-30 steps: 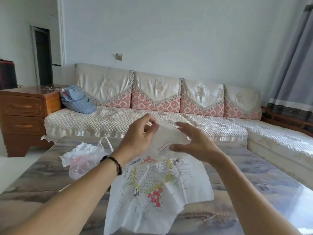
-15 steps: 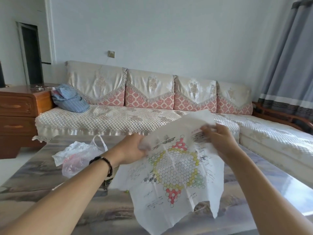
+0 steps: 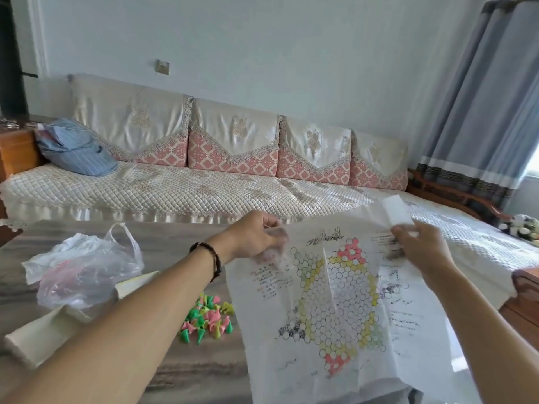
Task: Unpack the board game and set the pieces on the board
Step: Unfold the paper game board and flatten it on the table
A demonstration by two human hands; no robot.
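Your two hands hold the paper board spread above the right half of the surface, covering it from view. Just left of the sheet lies a heap of pink and green pieces. Further left, a crumpled plastic bag and a pale box block the way. The far strip of surface beside the sofa lies bare.

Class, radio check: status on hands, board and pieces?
Left hand and right hand both pinching paper board, held spread above table. Pieces heaped beside it. Nothing blocking.
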